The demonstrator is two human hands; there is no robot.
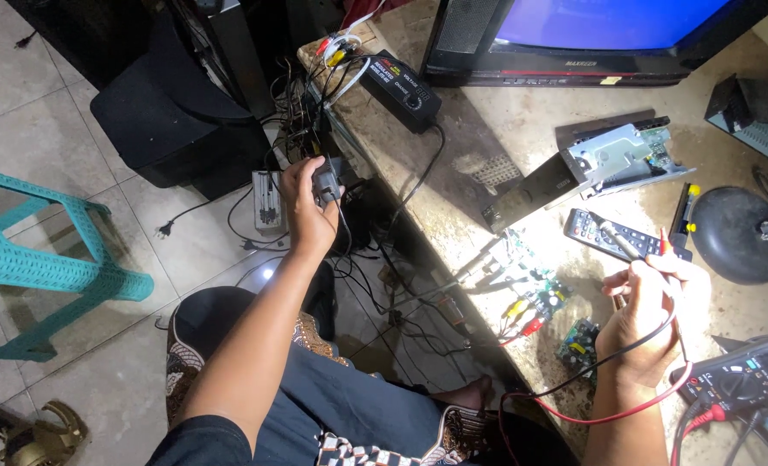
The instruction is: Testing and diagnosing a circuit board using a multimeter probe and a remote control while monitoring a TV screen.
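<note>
Black and red probe leads (660, 259) sit pinched together in the right hand (647, 324), whose fingers are curled around them above the stone-topped workbench (453, 164); their wires loop down from the hand toward the multimeter (746, 380) at the bench's near right corner. Just left of that hand, on the bench, lie a green circuit board (530, 289) and a smaller board (579, 343), with a remote control (612, 235) just beyond them. The left hand (306, 207) reaches off the bench's left edge and grips a small dark plug or adapter (326, 183) among tangled cables (375, 285). At the back of the bench stands a television (591, 39) with a blue screen. A teal plastic stool (30, 259) stands on the tiled floor, well left of the bench.
</note>
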